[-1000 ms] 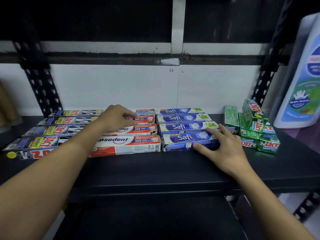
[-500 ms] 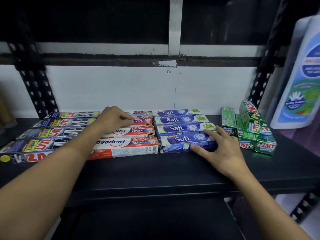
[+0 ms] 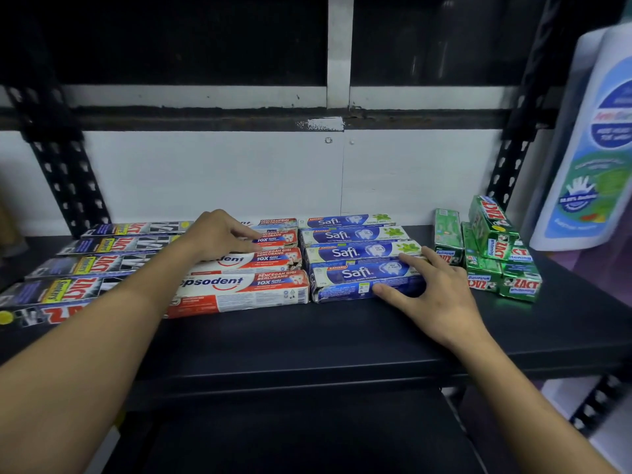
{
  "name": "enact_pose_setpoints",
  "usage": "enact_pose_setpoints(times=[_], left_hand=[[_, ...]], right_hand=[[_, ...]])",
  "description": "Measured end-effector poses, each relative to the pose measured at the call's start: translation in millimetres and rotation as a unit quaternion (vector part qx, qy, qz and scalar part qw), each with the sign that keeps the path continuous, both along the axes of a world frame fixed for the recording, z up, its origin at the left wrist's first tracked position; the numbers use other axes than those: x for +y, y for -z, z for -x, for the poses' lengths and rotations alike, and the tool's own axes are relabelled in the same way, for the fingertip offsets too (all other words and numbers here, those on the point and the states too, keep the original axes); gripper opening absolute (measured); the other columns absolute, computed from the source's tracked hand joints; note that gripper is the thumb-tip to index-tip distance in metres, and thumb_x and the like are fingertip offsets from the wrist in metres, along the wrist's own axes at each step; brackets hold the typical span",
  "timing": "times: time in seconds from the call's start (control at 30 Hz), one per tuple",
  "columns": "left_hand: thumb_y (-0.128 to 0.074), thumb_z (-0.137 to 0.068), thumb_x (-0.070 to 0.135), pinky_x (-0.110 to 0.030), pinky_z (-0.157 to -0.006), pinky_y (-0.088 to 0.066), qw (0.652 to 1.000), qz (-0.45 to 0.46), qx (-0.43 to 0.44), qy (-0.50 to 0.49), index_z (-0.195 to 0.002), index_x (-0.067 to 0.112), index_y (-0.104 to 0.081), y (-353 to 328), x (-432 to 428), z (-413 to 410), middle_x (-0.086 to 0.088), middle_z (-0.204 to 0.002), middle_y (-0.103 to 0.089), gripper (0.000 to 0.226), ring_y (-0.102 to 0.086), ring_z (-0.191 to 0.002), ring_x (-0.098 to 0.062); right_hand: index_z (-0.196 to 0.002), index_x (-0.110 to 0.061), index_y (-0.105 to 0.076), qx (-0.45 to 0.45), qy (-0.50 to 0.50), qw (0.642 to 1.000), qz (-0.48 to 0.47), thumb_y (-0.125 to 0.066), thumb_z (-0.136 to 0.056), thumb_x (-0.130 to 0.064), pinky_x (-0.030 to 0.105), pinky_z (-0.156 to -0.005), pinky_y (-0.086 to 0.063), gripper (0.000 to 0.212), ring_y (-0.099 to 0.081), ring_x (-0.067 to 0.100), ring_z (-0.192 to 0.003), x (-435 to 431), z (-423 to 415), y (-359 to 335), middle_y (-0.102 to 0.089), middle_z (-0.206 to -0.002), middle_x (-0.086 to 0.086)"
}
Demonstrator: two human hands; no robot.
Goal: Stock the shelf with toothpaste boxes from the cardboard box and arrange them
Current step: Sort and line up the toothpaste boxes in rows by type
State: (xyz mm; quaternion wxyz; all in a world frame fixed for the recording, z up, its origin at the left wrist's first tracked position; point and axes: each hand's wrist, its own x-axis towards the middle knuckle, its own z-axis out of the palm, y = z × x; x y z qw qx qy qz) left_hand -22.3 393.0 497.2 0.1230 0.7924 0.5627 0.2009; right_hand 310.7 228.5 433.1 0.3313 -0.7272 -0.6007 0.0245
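Toothpaste boxes lie in rows on a black shelf [image 3: 307, 336]. Several black Zact boxes [image 3: 85, 265] are at the left, red and white Pepsodent boxes [image 3: 239, 289] sit beside them, and blue Safi boxes [image 3: 349, 237] fill the middle. My left hand [image 3: 219, 234] rests on the rear Pepsodent boxes, fingers laid over their tops. My right hand [image 3: 434, 295] holds the right end of the front Safi box [image 3: 349, 275], thumb on its front face and fingers across its top. No cardboard box is in view.
Small green Zact boxes [image 3: 496, 254] are piled loosely at the right. A large white and blue bottle [image 3: 595, 148] stands at the far right edge. Black perforated uprights [image 3: 65, 172] frame the shelf against a white back wall. A lower shelf lies below.
Both hands stay on the same boxes. Only the view has drifted slightly.
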Motion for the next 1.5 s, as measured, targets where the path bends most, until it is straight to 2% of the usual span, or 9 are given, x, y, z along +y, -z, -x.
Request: enact_pose_setpoints(times=[0.23, 0.37, 0.47, 0.57, 0.7, 0.77, 1.1, 1.3, 1.5], left_hand=[[-0.076, -0.078, 0.045, -0.021, -0.061, -0.047, 1.000, 0.011, -0.011, -0.004, -0.113, 0.038, -0.072, -1.5, -4.4, -1.6, 0.004, -0.111, -0.073, 0.036, -0.068, -0.081, -0.011], [-0.074, -0.084, 0.040, -0.020, -0.060, -0.048, 0.994, -0.062, -0.090, -0.026, -0.105, 0.026, -0.078, 0.1, -3.3, -4.8, 0.005, -0.102, -0.075, 0.025, -0.067, -0.078, -0.009], [-0.069, -0.090, 0.037, -0.030, -0.081, -0.050, 0.992, -0.115, -0.041, -0.039, -0.114, 0.026, -0.074, -1.3, 9.7, -6.7, -0.002, -0.123, -0.069, 0.027, -0.063, -0.106, -0.020], [-0.062, -0.094, 0.040, -0.037, -0.092, -0.048, 0.996, -0.076, 0.039, -0.030, -0.131, 0.030, -0.063, -1.3, 28.8, -3.4, -0.006, -0.142, -0.056, 0.039, -0.058, -0.119, -0.028], [-0.057, -0.096, 0.042, -0.032, -0.084, -0.051, 0.998, -0.007, 0.061, -0.019, -0.138, 0.029, -0.057, 0.9, 42.7, 2.7, -0.006, -0.139, -0.058, 0.044, -0.063, -0.107, -0.024], [-0.057, -0.097, 0.041, -0.030, -0.086, -0.048, 0.999, 0.006, 0.052, -0.014, -0.136, 0.026, -0.059, -0.5, 45.0, 4.7, -0.005, -0.134, -0.062, 0.042, -0.062, -0.110, -0.025], [-0.063, -0.092, 0.042, -0.027, -0.082, -0.045, 0.999, -0.005, 0.040, -0.015, -0.129, 0.025, -0.065, -1.8, 51.3, 10.3, -0.004, -0.133, -0.063, 0.040, -0.061, -0.112, -0.024], [-0.063, -0.093, 0.040, -0.031, -0.083, -0.050, 0.999, -0.015, 0.047, -0.021, -0.128, 0.027, -0.066, -0.5, 52.2, 13.7, -0.004, -0.133, -0.063, 0.038, -0.063, -0.108, -0.024], [-0.058, -0.096, 0.040, -0.029, -0.082, -0.047, 0.997, -0.054, 0.045, -0.035, -0.132, 0.027, -0.062, -1.5, 42.6, 1.6, -0.007, -0.143, -0.055, 0.038, -0.059, -0.116, -0.028]], right_hand=[[-0.139, -0.041, -0.049, 0.004, -0.002, 1.000, 0.002, -0.062, -0.065, -0.081, 0.039, -0.111, -0.031, 0.085, -0.026, 0.027, -0.137, -1.3, 0.1, -1.2, -0.028, -0.158, -0.008], [-0.140, -0.041, -0.048, 0.016, -0.009, 1.000, 0.006, -0.061, -0.063, -0.081, 0.039, -0.112, -0.030, 0.088, -0.023, 0.026, -0.139, -3.0, -0.2, -2.1, -0.025, -0.159, -0.009], [-0.141, -0.041, -0.048, 0.018, -0.009, 1.000, 0.009, -0.058, -0.063, -0.083, 0.040, -0.112, -0.029, 0.089, -0.022, 0.026, -0.140, -3.1, 0.3, -2.9, -0.024, -0.160, -0.009], [-0.141, -0.041, -0.047, 0.016, -0.008, 1.000, 0.011, -0.057, -0.064, -0.084, 0.041, -0.112, -0.029, 0.090, -0.021, 0.025, -0.140, -2.8, 0.5, -3.3, -0.023, -0.160, -0.009], [-0.141, -0.041, -0.046, 0.014, -0.006, 1.000, 0.011, -0.057, -0.064, -0.084, 0.041, -0.112, -0.030, 0.089, -0.021, 0.024, -0.140, -2.3, 0.7, -2.4, -0.023, -0.160, -0.009], [-0.141, -0.041, -0.046, 0.010, -0.005, 1.000, 0.013, -0.057, -0.064, -0.085, 0.040, -0.113, -0.030, 0.090, -0.021, 0.024, -0.140, -1.7, 0.8, -2.4, -0.023, -0.160, -0.009], [-0.139, -0.040, -0.049, 0.011, -0.005, 1.000, 0.003, -0.057, -0.063, -0.085, 0.039, -0.113, -0.029, 0.089, -0.024, 0.026, -0.138, -0.9, 1.3, -1.0, -0.027, -0.159, -0.009], [-0.139, -0.041, -0.049, 0.007, -0.002, 1.000, -0.001, -0.057, -0.063, -0.084, 0.039, -0.113, -0.029, 0.087, -0.026, 0.028, -0.138, -0.3, 1.6, -1.3, -0.028, -0.158, -0.007], [-0.139, -0.041, -0.049, 0.009, -0.001, 1.000, -0.004, -0.058, -0.064, -0.084, 0.039, -0.112, -0.029, 0.087, -0.026, 0.028, -0.137, 0.7, 0.4, 0.2, -0.028, -0.158, -0.007]])
